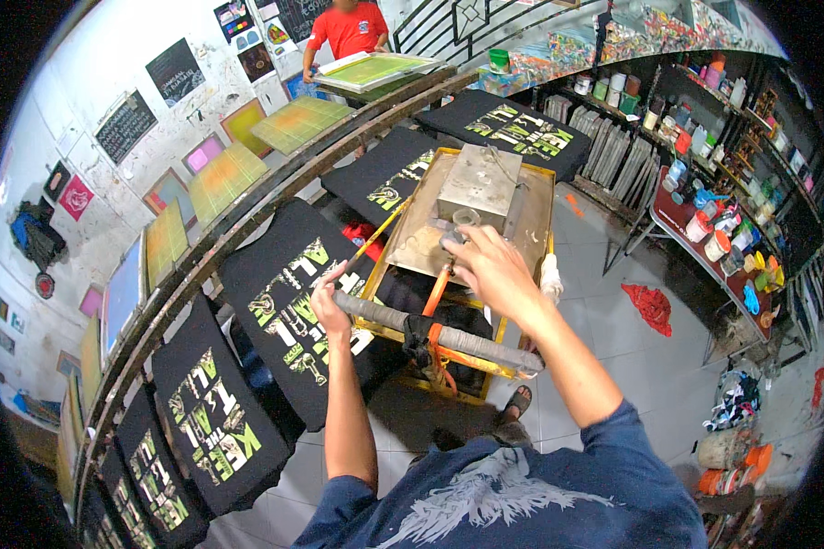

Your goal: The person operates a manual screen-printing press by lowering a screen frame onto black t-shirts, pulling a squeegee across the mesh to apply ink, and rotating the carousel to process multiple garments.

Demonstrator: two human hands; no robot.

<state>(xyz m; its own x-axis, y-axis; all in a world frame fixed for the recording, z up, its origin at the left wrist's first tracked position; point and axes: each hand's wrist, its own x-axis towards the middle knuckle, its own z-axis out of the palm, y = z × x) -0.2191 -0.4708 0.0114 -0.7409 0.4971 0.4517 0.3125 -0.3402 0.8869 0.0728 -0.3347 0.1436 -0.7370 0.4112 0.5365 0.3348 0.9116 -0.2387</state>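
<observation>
The black fabric pieces (218, 403) carry chunky block lettering (222, 430) in white and lime green, looks like the same design repeated lol. Dark posters (176, 71) on the white wall (110, 64) have pale writing, way too small for me to make out. Red shirt (343, 32) at the back has a tiny chest mark (363, 26), also unreadable.
</observation>
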